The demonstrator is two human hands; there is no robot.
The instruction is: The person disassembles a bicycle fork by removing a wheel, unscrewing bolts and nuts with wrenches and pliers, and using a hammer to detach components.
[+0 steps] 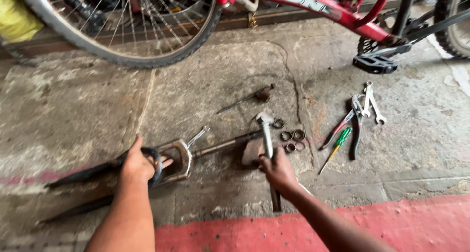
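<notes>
Currently, left hand (138,165) grips bike fork (161,165) at crown, fingers wrapped tight; fork lies flat on concrete floor (73,110), steerer tube pointing right. Right hand (279,170) closed round hammer (267,134) handle, head just above steerer end. Bearing rings (292,140) lie just beside hammer; pliers (350,127), screwdriver (338,147), spanners (372,103) further right.

A bicycle repair workshop — red bicycle (313,2), pliers (353,122), spanners (371,103) and bearing rings (292,139) on stained concrete floor (73,105).
</notes>
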